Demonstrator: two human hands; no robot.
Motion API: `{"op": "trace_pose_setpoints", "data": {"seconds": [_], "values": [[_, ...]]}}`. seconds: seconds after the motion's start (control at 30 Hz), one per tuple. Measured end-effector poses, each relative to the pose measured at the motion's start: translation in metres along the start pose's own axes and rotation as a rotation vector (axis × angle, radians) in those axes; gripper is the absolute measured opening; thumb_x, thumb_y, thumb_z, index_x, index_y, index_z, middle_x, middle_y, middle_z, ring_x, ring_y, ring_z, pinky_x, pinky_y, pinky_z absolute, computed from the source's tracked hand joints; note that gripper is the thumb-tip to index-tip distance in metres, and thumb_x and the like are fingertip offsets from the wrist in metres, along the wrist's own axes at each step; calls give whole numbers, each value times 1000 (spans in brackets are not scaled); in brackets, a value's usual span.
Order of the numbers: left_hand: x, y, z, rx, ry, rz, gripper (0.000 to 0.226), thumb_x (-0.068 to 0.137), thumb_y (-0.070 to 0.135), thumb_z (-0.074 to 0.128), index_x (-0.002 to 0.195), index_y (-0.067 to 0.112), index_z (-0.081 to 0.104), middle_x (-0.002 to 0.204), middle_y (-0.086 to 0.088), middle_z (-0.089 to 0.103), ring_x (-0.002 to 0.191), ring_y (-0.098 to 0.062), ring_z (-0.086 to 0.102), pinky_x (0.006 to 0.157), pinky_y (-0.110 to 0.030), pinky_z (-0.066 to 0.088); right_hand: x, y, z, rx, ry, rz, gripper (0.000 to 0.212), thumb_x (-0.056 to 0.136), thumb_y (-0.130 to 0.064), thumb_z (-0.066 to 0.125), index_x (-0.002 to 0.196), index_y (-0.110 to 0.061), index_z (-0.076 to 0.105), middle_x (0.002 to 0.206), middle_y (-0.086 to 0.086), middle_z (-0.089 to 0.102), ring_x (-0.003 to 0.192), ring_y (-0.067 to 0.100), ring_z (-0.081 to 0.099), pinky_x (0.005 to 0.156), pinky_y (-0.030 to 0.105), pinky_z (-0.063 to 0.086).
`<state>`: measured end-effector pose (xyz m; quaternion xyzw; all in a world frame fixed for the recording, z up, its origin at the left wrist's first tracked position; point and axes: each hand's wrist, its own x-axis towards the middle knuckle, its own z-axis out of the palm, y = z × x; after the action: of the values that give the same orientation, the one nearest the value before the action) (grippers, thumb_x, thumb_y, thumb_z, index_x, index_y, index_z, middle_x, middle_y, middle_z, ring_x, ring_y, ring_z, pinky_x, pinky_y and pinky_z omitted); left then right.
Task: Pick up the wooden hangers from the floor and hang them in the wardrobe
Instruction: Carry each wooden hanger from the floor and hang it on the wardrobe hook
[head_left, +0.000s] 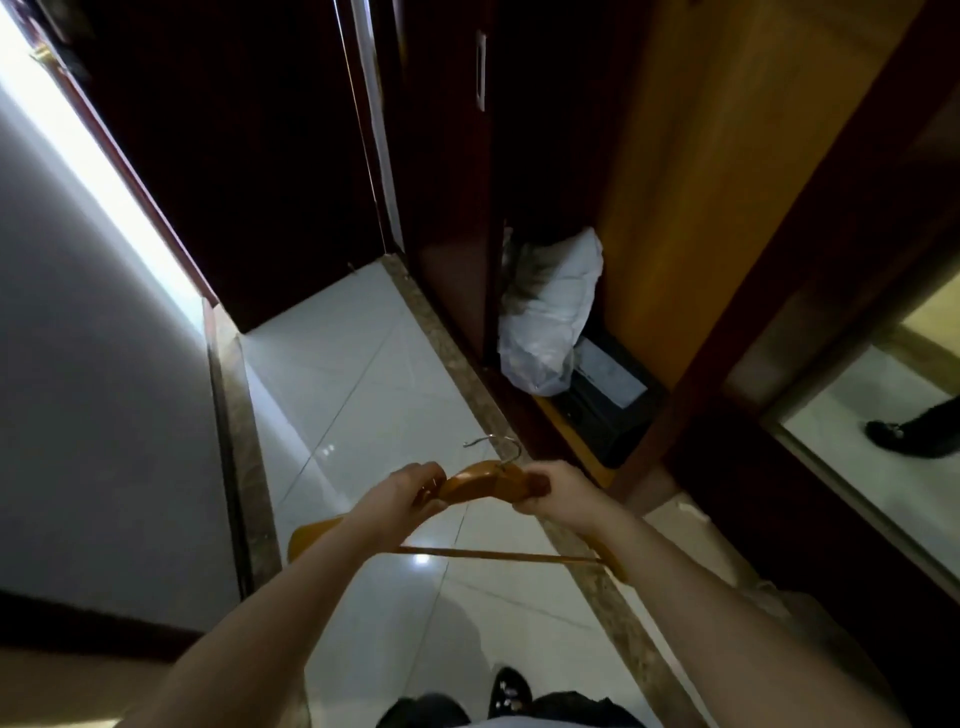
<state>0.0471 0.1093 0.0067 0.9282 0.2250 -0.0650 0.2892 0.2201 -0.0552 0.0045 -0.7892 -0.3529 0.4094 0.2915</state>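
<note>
Both my hands hold a wooden hanger (475, 483) in front of me, above the white tiled floor. My left hand (410, 491) grips its left shoulder near the top, and my right hand (550, 488) grips the right shoulder. The metal hook (496, 449) points away from me, and the crossbar (498, 556) runs under my wrists. It looks like more than one hanger stacked, but I cannot tell. The open wardrobe (665, 208) with light wood inside stands ahead to the right.
On the wardrobe's bottom lie a white plastic bag (550, 312) and a dark box (608, 400). A dark door (234, 156) stands ahead left, a grey wall on the left. A mirror (883, 415) at the right reflects a shoe. My own shoe (511, 691) is below.
</note>
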Motion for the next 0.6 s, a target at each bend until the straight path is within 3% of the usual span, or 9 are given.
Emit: {"op": "trace_pose_setpoints", "data": {"seconds": [0.17, 0.3, 0.37, 0.47, 0.6], "values": [[90, 7, -58, 30, 81, 53, 15, 92, 30, 54, 105, 24, 53, 96, 5, 53, 88, -13, 54, 77, -21, 43, 71, -32, -74, -5, 68, -61, 10, 80, -18, 68, 90, -19, 67, 90, 3, 71, 90, 15, 66, 86, 34, 51], [171, 9, -114, 73, 141, 130, 15, 91, 31, 54, 105, 25, 53, 97, 4, 57, 89, -16, 56, 81, -30, 50, 125, -66, -139, -15, 161, -98, 13, 81, -14, 65, 76, -25, 62, 77, -1, 65, 79, 14, 63, 76, 29, 49], [215, 10, -146, 69, 161, 183, 16, 91, 31, 55, 105, 24, 54, 97, 2, 58, 88, -17, 57, 81, -36, 52, 153, -84, -171, 4, 211, -119, 10, 81, -16, 65, 79, -25, 64, 79, -2, 65, 81, 14, 63, 79, 33, 50], [282, 17, -200, 80, 194, 257, 15, 90, 29, 56, 103, 21, 55, 94, 2, 56, 85, -18, 56, 78, -34, 50, 194, -114, -222, 7, 308, -152, 11, 83, -12, 65, 89, -21, 66, 85, 0, 65, 86, 13, 61, 85, 35, 48], [367, 26, -274, 70, 228, 371, 12, 89, 31, 58, 99, 27, 54, 89, 5, 54, 82, -16, 54, 73, -34, 48, 239, -160, -283, 12, 438, -178, 15, 83, -15, 68, 91, -28, 64, 93, -3, 65, 93, 12, 59, 89, 33, 45]]}}
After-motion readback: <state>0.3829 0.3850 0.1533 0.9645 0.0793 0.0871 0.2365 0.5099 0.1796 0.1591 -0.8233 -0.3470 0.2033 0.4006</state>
